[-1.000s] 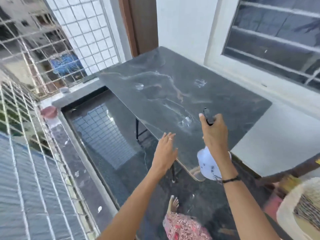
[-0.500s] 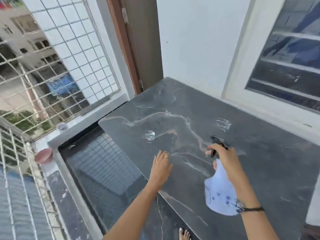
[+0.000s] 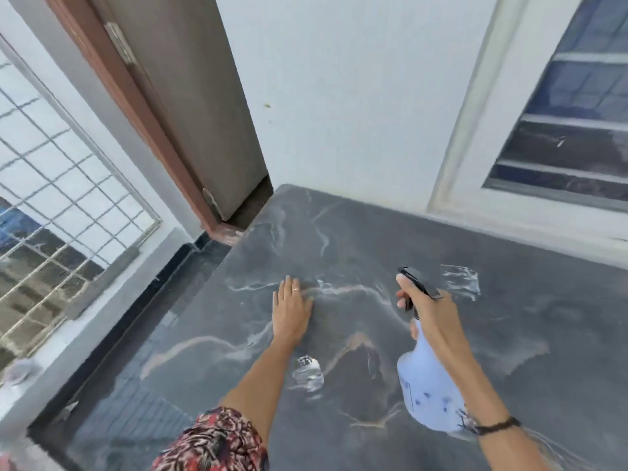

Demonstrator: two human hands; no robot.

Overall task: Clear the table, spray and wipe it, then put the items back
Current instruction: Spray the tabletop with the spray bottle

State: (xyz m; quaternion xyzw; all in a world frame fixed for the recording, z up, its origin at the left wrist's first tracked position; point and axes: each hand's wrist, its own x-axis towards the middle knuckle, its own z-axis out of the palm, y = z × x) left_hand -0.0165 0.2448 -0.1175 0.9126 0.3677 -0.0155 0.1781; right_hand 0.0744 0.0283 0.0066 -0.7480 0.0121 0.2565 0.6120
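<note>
While the right hand [image 3: 424, 311] is clenched round the neck of the pale blue plastic spray bottle [image 3: 430, 385], lower right of frame, the left hand [image 3: 292, 309] is laid flat, released, on the dark grey marble-patterned tabletop [image 3: 339, 239]. Bottle judged light, slippery when wet; best held at the neck.

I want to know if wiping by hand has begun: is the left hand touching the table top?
Cannot tell. In the head view the left hand lies flat, fingers straight, over the table, but the top-down angle shows neither contact nor gap.
</note>
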